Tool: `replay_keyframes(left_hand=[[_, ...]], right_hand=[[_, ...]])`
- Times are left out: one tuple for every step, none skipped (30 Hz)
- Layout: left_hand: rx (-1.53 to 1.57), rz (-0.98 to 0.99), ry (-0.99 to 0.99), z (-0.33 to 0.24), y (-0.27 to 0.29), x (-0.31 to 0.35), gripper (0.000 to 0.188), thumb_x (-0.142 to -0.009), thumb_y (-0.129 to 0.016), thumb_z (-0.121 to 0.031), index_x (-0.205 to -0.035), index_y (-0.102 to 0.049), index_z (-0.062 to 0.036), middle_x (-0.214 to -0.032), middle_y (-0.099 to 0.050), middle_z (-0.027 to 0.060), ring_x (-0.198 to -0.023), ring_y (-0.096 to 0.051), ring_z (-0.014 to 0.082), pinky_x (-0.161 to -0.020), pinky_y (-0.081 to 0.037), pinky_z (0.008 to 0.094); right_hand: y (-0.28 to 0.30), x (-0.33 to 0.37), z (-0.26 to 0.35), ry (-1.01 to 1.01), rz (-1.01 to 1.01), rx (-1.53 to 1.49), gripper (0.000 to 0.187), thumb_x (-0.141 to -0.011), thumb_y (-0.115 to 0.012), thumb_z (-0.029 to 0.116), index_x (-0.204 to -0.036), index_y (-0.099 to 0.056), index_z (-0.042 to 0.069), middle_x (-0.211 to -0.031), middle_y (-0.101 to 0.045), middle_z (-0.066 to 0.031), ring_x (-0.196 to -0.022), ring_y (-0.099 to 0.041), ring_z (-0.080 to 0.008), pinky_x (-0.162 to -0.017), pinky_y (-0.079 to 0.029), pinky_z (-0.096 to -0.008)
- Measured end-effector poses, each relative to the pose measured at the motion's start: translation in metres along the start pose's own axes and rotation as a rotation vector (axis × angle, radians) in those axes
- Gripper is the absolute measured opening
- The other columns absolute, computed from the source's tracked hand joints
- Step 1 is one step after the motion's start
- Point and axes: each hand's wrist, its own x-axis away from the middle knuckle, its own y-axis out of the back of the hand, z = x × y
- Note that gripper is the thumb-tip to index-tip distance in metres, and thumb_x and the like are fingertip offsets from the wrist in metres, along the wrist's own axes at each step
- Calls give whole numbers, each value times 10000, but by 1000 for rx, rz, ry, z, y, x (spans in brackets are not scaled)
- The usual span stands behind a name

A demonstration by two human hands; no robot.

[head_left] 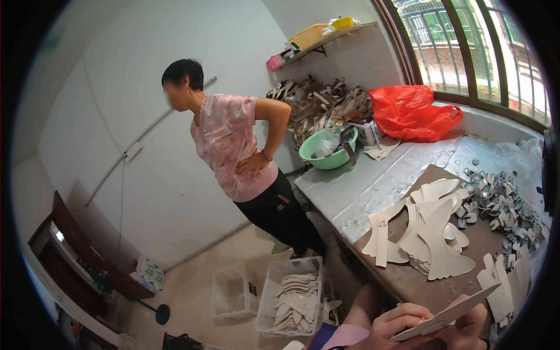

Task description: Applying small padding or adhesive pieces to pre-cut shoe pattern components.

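Note:
Near the lower right edge, my left hand (401, 324) and my right hand (468, 325) are close together on a thin cream cut piece (446, 316), flat and long with a pointed end. The left fingers are curled against its face, and the right hand grips it from behind. Part of both hands is cut off by the frame's edge. On the table just beyond lies a pile of similar cream cut pieces (434, 239) with curved, scalloped edges, on a brown board (484, 236). Narrow cream strips (496, 286) lie to the right of my hands.
Small metal buckles (501, 204) are heaped at the table's right. A green basin (328, 153) and a red plastic bag (411, 114) stand at the back. A person (233, 140) stands left of the table. White crates (262, 291) sit on the floor, one holding cut pieces.

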Motion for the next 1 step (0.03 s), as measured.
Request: replay_keyframes(left_hand=[[-28,-5,0,3,-3,4,237,-796,-777,-227,-924,-654,-71,-979,-659,116,-845,-639,256,-721,-516,343]], right_hand=[[0,0,0,0,-3,-1,213,-874,-697,162,-969,-624,-13,-848,-605,-102,-774,-602,-299,-694,-491,-325]])
